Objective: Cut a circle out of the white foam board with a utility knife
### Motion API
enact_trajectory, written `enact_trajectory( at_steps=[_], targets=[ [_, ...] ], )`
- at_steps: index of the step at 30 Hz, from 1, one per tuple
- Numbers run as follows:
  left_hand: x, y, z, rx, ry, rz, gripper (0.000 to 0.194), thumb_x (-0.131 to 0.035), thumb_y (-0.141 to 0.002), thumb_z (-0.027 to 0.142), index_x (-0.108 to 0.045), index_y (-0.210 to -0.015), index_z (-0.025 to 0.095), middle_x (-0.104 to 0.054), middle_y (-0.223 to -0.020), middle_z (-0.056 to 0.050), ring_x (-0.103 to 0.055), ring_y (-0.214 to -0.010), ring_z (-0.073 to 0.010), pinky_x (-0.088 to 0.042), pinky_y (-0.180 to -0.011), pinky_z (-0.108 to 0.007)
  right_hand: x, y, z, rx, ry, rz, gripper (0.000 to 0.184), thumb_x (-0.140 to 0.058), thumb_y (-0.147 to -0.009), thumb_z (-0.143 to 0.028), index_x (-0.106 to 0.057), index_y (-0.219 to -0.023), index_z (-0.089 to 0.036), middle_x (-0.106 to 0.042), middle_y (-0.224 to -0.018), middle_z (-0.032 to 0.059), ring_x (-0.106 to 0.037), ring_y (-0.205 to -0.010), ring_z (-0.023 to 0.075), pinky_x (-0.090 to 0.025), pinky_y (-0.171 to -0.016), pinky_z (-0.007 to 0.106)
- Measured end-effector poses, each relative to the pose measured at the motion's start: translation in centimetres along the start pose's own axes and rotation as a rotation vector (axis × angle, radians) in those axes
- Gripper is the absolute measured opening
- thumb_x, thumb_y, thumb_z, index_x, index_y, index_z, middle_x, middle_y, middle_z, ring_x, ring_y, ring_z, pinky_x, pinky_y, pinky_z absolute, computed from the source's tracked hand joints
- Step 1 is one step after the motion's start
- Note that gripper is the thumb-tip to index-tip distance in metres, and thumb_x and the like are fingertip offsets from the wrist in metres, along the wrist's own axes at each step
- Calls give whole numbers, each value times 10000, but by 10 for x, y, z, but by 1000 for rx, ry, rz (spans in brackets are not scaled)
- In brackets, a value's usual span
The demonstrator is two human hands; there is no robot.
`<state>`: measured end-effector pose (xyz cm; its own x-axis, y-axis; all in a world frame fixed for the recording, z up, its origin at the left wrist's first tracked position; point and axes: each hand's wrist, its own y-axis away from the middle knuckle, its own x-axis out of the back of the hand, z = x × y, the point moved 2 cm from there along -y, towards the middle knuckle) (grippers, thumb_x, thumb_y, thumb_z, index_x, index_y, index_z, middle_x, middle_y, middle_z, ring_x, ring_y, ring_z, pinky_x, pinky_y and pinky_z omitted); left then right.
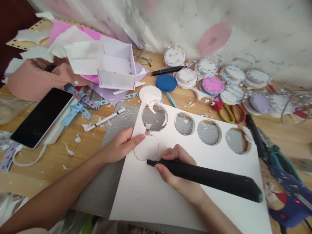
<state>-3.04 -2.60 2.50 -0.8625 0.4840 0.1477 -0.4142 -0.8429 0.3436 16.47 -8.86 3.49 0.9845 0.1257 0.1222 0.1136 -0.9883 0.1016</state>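
Note:
A white foam board (pixel 185 201) lies over a grey cutting mat (pixel 97 182). Several round holes with ragged edges run along its far side. Near its left edge is a circle outline (pixel 146 147). My left hand (pixel 125 144) grips the board's left edge beside that outline, thumb on top and fingers partly hidden. Wrapped in my right hand (pixel 179 165) is a long black cutter (pixel 214 178), its tip at the near side of the outline. I cannot make out its blade. A white disc (pixel 150 94) rests just beyond the board.
Decorated round pieces (pixel 187 78) cluster at the back. A white open box (pixel 117 65) and a phone (pixel 42 117) are on the left. Scissors (pixel 231 113), pliers (pixel 278 152) and a blue glue gun (pixel 290 195) lie to the right. Scraps litter the wooden table (pixel 53 165).

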Motion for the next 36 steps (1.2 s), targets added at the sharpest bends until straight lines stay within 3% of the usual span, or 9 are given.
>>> enact_trajectory(
  at_steps=[3, 8, 12, 15, 20, 27, 30, 33, 36],
  targets=[
    [1, 0, -1, 13, -4, 21, 409, -504, -869, 512, -639, -1035, 164, -681, -881, -46, -614, -765, -184, -471, -595, -208, 5, 0, 2, 35, -124, 71, 273, -709, -767, -322, -457, -722, -227, -547, -649, -19, -484, -562, 121, -401, -518, 252],
    [1, -1, -3, 22, 14, 49, 423, -532, -854, 514, -656, -1071, 172, -705, -894, -50, -634, -779, -199, -481, -605, -221, 15, 2, 11, -9, -299, 239, 308, -639, -835, -403, -444, -681, -222, -405, -534, -64, -312, -430, 77, -236, -398, 214],
    [1, -1, -3, 16, 12, 82, 394, -555, -849, 491, -676, -1058, 180, -716, -939, -60, -642, -836, -220, -497, -644, -242, 16, -1, 12, -49, -273, 210, 274, -606, -847, -473, -562, -797, -207, -415, -527, -65, -295, -384, 63, -200, -367, 214],
    [2, -1, -4, -4, -2, 108, 373, -569, -841, 485, -682, -1030, 183, -719, -952, -60, -646, -872, -239, -514, -693, -272, 15, -6, 9, -41, -280, 144, 316, -581, -855, -504, -564, -779, -198, -400, -481, -67, -326, -382, 72, -230, -374, 213],
    [3, -1, -2, -7, -18, 106, 424, -564, -829, 523, -672, -1021, 160, -719, -939, -78, -653, -875, -265, -531, -701, -312, 14, -11, 10, -47, -421, 63, 339, -494, -890, -509, -583, -919, -183, -522, -538, -26, -432, -446, 108, -355, -433, 233],
    [3, 0, 1, -6, -23, 115, 455, -572, -820, 552, -670, -1031, 162, -726, -996, -81, -653, -937, -273, -521, -774, -318, 17, -12, 3, 2, -513, 159, 303, -651, -814, -438, -514, -989, -231, -368, -555, -89, -342, -435, 79, -312, -401, 202],
    [3, -1, 2, 23, -11, 116, 464, -569, -827, 547, -659, -1071, 162, -727, -993, -85, -644, -982, -279, -514, -810, -329, 20, -11, -3, 48, -537, 152, 331, -689, -792, -395, -459, -986, -256, -436, -577, -92, -399, -442, 79, -355, -433, 202],
    [3, -1, 4, 39, -6, 117, 458, -587, -815, 545, -661, -1067, 169, -727, -988, -85, -643, -990, -285, -516, -804, -333, 21, -10, -5, 117, -674, 41, 323, -576, -839, -479, -459, -1034, -249, -561, -663, -30, -504, -540, 131, -473, -559, 291],
    [2, -1, 5, 40, -13, 131, 451, -591, -811, 549, -668, -1038, 166, -728, -970, -83, -645, -987, -290, -517, -802, -334, 22, -9, -4, 122, -748, -5, 319, -461, -884, -491, -480, -1061, -225, -633, -743, 31, -556, -599, 167, -493, -621, 346]
  ],
)
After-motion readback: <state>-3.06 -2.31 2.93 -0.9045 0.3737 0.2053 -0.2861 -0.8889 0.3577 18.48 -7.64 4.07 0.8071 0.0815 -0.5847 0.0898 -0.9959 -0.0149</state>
